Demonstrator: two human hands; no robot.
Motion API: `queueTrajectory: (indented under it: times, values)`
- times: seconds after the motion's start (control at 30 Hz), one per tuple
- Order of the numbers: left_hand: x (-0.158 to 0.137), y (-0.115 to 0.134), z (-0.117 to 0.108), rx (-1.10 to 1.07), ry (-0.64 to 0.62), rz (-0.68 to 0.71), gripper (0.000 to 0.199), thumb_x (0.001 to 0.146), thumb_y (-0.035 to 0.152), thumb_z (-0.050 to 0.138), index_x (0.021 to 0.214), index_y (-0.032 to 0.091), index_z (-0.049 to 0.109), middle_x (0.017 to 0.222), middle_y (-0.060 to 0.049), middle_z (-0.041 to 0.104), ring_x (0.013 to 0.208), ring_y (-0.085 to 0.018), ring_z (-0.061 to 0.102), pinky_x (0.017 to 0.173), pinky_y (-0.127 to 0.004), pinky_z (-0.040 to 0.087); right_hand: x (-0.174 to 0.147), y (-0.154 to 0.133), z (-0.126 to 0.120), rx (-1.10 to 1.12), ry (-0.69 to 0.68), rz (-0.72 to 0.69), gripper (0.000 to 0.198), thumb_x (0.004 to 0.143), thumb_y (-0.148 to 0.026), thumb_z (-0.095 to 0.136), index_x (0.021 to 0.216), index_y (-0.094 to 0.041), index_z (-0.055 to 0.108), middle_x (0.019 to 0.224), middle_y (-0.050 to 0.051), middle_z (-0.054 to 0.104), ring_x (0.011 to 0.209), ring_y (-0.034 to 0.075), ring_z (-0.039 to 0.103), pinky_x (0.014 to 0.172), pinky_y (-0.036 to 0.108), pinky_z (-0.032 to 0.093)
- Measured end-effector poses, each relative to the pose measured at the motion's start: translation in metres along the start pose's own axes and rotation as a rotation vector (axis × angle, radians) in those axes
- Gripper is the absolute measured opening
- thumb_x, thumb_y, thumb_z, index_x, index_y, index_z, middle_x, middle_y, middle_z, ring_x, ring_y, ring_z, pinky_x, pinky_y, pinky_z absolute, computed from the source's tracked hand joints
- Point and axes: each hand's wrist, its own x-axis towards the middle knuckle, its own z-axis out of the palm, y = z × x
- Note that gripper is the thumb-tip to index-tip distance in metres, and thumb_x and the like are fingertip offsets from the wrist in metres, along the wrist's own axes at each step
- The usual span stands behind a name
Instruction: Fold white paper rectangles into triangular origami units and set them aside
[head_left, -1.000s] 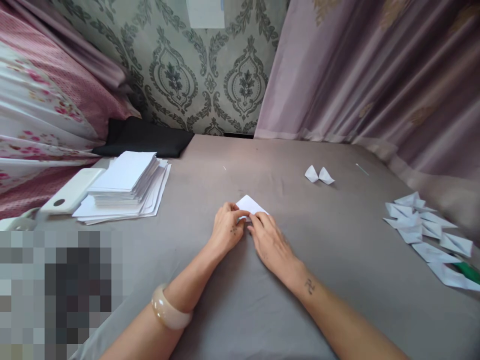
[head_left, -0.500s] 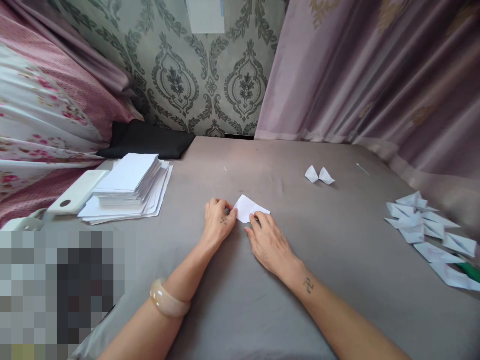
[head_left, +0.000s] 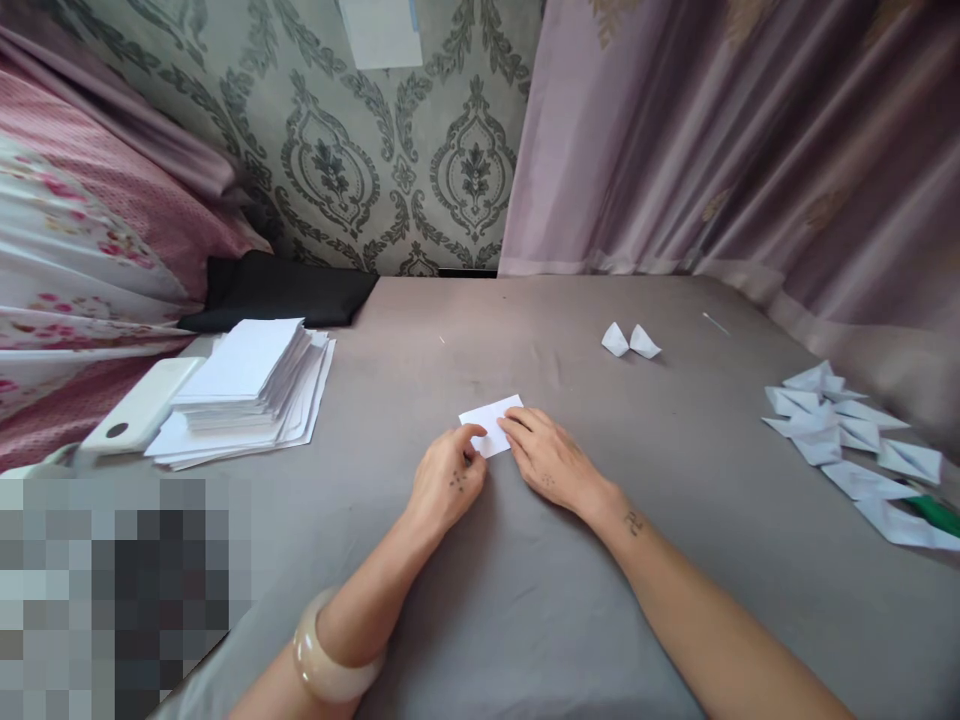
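At frame centre, left hand point(head_left: 448, 478) half-curled at paper point(head_left: 489, 416), right hand point(head_left: 555, 455) fingers loosely bent over it, both pinches unclear; uneven pressure could skew it.

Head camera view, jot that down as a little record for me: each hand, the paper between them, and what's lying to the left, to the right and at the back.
Left hand: fingers at the near left side of the paper
Right hand: fingertips on the right part of the paper
Paper: white, on the grey cloth
Left: stack of white paper, white object beside it
Right: group of folded papers, two small folded pieces farther back
Back: black cloth, patterned wall
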Motion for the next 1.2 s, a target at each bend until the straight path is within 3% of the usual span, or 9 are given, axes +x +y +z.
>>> queueTrajectory:
  times: [0.17,0.33,0.47,0.63,0.73,0.87,1.0,1.2]
  values:
    - [-0.001,0.000,-0.008,0.049,-0.042,0.036,0.031,0.075,0.015,0.053,0.103,0.022,0.064,0.089,-0.005,0.056,0.084,-0.019,0.056,0.075,-0.031,0.046,-0.004,0.000,-0.010,-0.008,-0.068,-0.010,0.041,0.086,-0.008,0.038,0.117,-0.020,0.061,0.129,0.009,0.056,0.119,0.022,0.051,0.097,0.039,0.046]
    - [0.000,-0.005,-0.013,0.092,-0.072,0.114,0.024,0.079,0.025,0.063,0.102,0.024,0.066,0.107,-0.009,0.052,0.101,-0.025,0.051,0.083,-0.037,0.047,-0.007,0.007,-0.015,0.129,-0.093,0.019,0.039,0.083,-0.009,0.040,0.109,-0.021,0.067,0.134,0.007,0.054,0.117,0.020,0.055,0.099,0.036,0.045]
    - [0.004,-0.010,-0.014,0.210,-0.056,0.336,0.018,0.086,0.025,0.055,0.099,0.024,0.066,0.110,-0.008,0.055,0.101,-0.024,0.049,0.083,-0.037,0.048,-0.008,0.013,-0.014,0.196,-0.063,0.040,0.040,0.082,-0.009,0.039,0.107,-0.022,0.067,0.133,0.004,0.055,0.114,0.018,0.058,0.100,0.034,0.044]
    - [0.007,-0.007,-0.019,0.400,-0.108,0.606,0.026,0.093,0.022,0.040,0.096,0.017,0.065,0.099,-0.010,0.062,0.095,-0.023,0.051,0.087,-0.039,0.047,-0.011,0.016,-0.010,0.162,-0.083,0.019,0.044,0.084,-0.009,0.038,0.118,-0.022,0.062,0.137,0.005,0.051,0.119,0.019,0.054,0.101,0.034,0.043]
    - [0.007,-0.009,-0.024,0.354,-0.107,0.618,0.024,0.085,0.013,0.046,0.102,0.017,0.064,0.108,-0.010,0.062,0.100,-0.023,0.051,0.090,-0.038,0.047,-0.012,0.015,-0.010,0.104,-0.112,-0.030,0.044,0.085,-0.007,0.037,0.118,-0.020,0.062,0.138,0.007,0.050,0.122,0.020,0.051,0.101,0.035,0.043]
    - [0.010,-0.021,-0.028,0.307,-0.109,0.599,0.051,0.070,-0.002,0.044,0.113,0.019,0.060,0.121,-0.005,0.060,0.109,-0.023,0.049,0.096,-0.037,0.045,-0.012,0.011,-0.011,0.006,-0.112,-0.076,0.042,0.085,-0.005,0.038,0.117,-0.017,0.062,0.132,0.011,0.051,0.115,0.021,0.053,0.093,0.035,0.047]
    - [0.013,-0.029,-0.025,0.327,-0.120,0.618,0.055,0.071,-0.003,0.040,0.117,0.021,0.059,0.129,-0.004,0.058,0.110,-0.023,0.050,0.097,-0.041,0.044,-0.014,0.007,-0.013,-0.067,-0.131,-0.118,0.040,0.086,-0.004,0.037,0.116,-0.015,0.061,0.114,0.012,0.060,0.102,0.021,0.058,0.086,0.035,0.049]
    - [0.015,-0.030,-0.024,0.229,-0.132,0.622,0.056,0.074,-0.005,0.035,0.119,0.020,0.057,0.133,-0.007,0.053,0.115,-0.021,0.048,0.100,-0.040,0.043,-0.021,0.008,-0.016,-0.007,-0.129,-0.143,0.040,0.084,-0.003,0.039,0.112,-0.017,0.064,0.123,0.010,0.058,0.112,0.021,0.056,0.094,0.033,0.047]
